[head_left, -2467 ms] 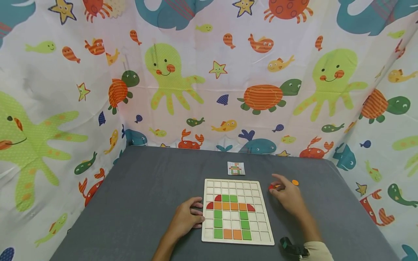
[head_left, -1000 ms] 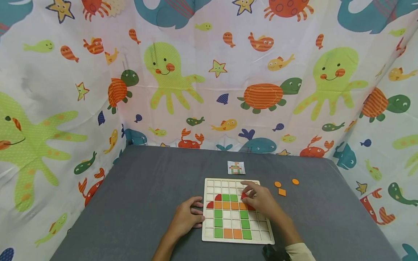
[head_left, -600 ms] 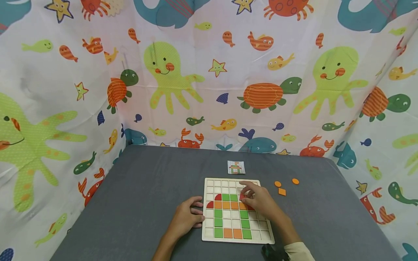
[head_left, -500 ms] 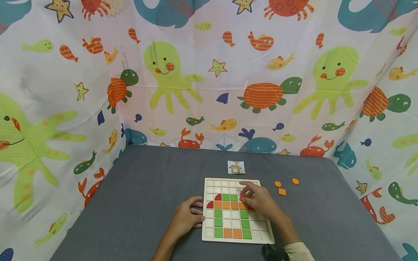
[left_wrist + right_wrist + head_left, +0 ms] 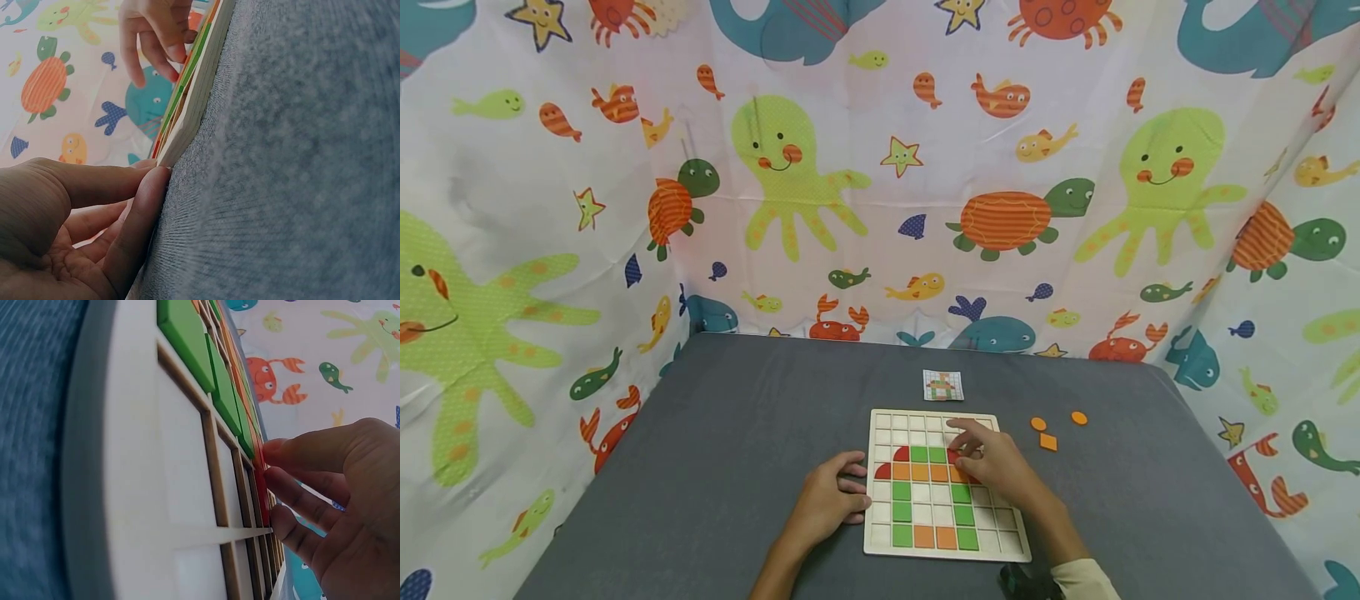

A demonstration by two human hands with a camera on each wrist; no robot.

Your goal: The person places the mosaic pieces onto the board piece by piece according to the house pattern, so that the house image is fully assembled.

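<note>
A pale wooden grid board [image 5: 1000, 533] lies on the grey cloth, with green and orange square tiles and red quarter-round tiles set in its cells. My left hand [image 5: 827, 496] is at the board's left edge; in the left wrist view its thumb and index finger [image 5: 150, 194] pinch the rim. Over the upper right part of the grid, my right hand [image 5: 992, 458] holds a red tile [image 5: 952, 456] by thumb and fingertips, right of the green tiles [image 5: 927, 455]. Its fingers hide most of that tile. In the right wrist view the fingertips [image 5: 284, 519] are down at the grid.
Beyond the board lies a small pattern card [image 5: 942, 386]. To the right are two orange round tiles, one nearer [image 5: 1038, 423] and one farther [image 5: 1078, 418], and an orange square tile [image 5: 1048, 442]. A sea-animal printed curtain [image 5: 880, 192] hangs behind the table.
My right hand took the red tile from the loose pieces on the right and carried it left onto the board, then shifted slightly left there. The left hand stayed at the edge.
</note>
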